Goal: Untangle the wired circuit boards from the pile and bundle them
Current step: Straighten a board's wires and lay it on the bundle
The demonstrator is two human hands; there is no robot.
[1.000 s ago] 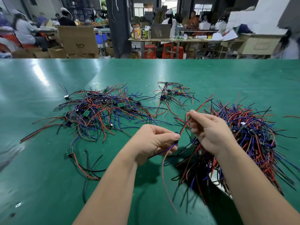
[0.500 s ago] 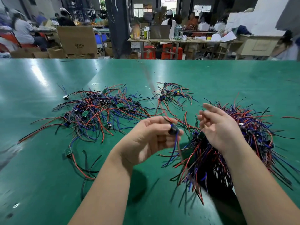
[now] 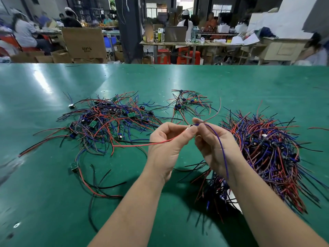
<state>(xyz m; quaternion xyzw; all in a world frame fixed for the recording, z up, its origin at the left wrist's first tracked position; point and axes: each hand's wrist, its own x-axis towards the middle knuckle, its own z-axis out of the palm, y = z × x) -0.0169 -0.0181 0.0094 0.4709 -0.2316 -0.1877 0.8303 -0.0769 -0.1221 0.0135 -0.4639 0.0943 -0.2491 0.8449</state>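
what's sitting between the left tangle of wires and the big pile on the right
Head view: the left hand and right hand are there, pinching one wired board above the green table.

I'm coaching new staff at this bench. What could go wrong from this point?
1. The red and black wires trailing from the left hand reach back to the loose pile; pulling may snag or drag other boards.
2. The blue wire drapes over the right hand toward the big bundle and might tangle there.
3. Both hands' fingers pinch the small board; tugging apart could strain its wire joints.
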